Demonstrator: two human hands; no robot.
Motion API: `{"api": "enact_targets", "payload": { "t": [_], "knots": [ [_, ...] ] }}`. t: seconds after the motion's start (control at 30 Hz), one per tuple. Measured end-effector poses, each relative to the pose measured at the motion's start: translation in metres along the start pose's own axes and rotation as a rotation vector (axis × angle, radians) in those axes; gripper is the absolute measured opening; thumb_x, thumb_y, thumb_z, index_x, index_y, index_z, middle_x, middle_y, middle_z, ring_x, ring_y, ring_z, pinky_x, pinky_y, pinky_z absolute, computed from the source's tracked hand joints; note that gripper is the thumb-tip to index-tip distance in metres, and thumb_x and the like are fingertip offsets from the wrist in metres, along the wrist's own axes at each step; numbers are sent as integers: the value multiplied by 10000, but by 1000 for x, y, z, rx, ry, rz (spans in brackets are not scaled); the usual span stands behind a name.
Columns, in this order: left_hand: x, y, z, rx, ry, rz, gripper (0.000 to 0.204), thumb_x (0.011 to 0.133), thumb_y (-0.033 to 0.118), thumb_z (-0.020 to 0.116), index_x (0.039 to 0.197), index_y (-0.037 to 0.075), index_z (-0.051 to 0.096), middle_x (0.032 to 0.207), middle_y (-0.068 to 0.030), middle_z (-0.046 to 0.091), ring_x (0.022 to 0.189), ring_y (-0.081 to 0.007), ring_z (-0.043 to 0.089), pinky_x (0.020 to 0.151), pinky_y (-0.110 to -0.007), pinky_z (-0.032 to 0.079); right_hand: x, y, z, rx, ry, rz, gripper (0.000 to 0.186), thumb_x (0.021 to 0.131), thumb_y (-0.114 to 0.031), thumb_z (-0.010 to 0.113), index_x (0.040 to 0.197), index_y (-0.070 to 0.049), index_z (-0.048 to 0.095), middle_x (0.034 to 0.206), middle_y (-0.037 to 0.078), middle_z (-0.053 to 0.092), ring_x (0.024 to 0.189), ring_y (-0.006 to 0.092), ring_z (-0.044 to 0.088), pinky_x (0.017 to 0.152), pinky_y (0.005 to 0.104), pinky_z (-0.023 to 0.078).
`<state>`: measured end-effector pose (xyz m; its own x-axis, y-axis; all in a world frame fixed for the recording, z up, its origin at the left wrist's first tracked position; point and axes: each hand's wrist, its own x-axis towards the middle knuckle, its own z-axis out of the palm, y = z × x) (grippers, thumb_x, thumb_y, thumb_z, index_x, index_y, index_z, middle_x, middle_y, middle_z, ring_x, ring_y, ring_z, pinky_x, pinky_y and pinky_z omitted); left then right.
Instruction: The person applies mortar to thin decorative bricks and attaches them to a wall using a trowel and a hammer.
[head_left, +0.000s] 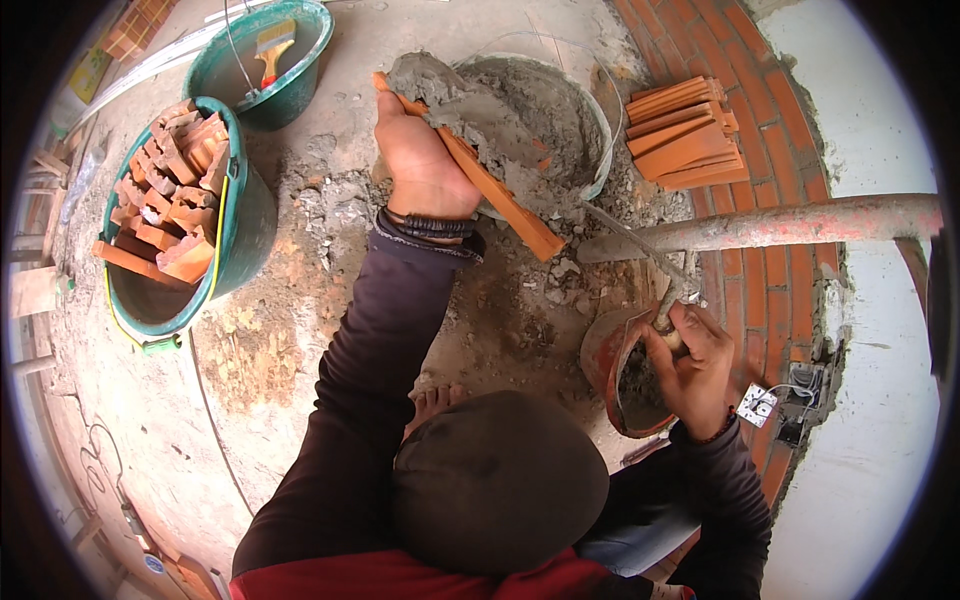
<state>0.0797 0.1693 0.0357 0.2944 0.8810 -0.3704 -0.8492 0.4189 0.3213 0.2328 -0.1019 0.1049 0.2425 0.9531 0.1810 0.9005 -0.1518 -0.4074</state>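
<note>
Here, brick strip held by left fingers, mostly hidden beneath it; right fingers pinch trowel handle.

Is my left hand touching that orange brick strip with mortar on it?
Touching: the head view shows the left hand holding the brick strip, palm against its near side.

Mortar on slat, slat stack right of tub, brick pieces in bucket at left
</note>
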Motion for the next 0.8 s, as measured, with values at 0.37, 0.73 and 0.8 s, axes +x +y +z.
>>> {"api": "enact_targets", "payload": {
  "t": [0.37,0.73,0.8],
  "knots": [
    [10,-9,-17,-60,51,-110,503,1059,462,237,1211,114,567,1179,-84,615,1029,-267,607,940,-445,491,-10,-3,-1,-146,63,-95,274,713,28,765,965,5,660,835,158,632,749,363,627,660,407,508],
    [7,-12,-19,-125,73,-157,513,1060,457,228,1276,124,553,1262,-87,592,1133,-287,578,1014,-461,461,-22,-2,-9,-191,70,-75,322,680,45,757,985,22,655,885,177,646,775,374,643,676,397,526],
    [8,-12,-21,-143,61,-155,513,1059,453,230,1288,119,546,1278,-89,587,1147,-291,572,1024,-465,454,-26,2,-12,-180,53,-37,313,689,47,755,986,25,658,893,177,653,786,360,654,687,383,529]
  ]
}}
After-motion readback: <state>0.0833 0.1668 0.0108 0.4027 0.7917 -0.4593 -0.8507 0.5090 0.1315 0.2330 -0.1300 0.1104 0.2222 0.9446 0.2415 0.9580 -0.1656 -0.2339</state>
